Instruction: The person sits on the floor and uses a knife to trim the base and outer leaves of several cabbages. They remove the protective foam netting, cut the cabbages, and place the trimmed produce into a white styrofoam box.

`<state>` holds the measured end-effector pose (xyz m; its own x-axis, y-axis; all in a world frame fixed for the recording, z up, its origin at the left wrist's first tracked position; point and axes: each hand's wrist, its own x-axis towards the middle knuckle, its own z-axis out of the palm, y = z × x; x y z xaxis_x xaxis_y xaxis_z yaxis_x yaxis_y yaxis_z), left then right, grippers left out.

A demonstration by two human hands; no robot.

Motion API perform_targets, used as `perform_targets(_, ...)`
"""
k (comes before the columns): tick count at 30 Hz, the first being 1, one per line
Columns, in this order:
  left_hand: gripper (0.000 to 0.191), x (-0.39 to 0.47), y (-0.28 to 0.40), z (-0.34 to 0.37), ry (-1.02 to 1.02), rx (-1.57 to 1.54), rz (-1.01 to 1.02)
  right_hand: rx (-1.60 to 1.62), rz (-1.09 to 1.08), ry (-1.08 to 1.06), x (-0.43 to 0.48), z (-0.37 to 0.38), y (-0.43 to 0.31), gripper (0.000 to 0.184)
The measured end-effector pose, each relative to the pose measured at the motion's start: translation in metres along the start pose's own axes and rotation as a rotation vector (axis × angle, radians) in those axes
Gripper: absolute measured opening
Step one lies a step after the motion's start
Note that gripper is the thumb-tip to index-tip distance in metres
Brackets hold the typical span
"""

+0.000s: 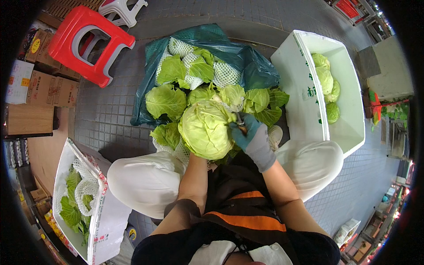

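A large pale-green cabbage head (207, 131) is held up between my knees. My left hand is hidden beneath it; only the left forearm (197, 177) shows, running up to its underside. On the cabbage's right side, my right hand (249, 134), in a grey and blue-green work glove, grips a small tool (242, 125), apparently a knife, with a brownish handle. Just beyond, more cabbages (232, 95) and loose outer leaves (165, 101) lie on a dark green plastic bag (260, 68). Several cabbages inside it wear white foam netting (227, 74).
To the right stands a white foam box (299, 86) with several trimmed cabbages (324, 79). Another foam box (107, 228) at left holds leaves (70, 210) and netting (86, 192). A red plastic stool (94, 43) and cardboard cartons (49, 87) stand at upper left.
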<state>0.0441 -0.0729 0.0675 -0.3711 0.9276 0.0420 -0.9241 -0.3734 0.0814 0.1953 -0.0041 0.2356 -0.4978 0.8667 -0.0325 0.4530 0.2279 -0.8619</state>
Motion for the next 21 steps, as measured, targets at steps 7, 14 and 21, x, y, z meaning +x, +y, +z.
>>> perform_targets(7, 0.050, 0.005, -0.008, 0.002, 0.104, 0.015, -0.008, 0.631, 0.161, 0.492, 0.038, -0.018, 0.071, 0.013)
perform_targets(14, 0.054, 0.008, -0.005, 0.001, 0.144, 0.023, -0.020, 0.677, 0.447, -0.028, 0.030, -0.027, 0.040, 0.045)
perform_targets(21, 0.057, 0.003, -0.011, 0.017, 0.142, -0.016, -0.043, 0.605, 0.340, -0.315, 0.020, 0.000, 0.023, 0.061)
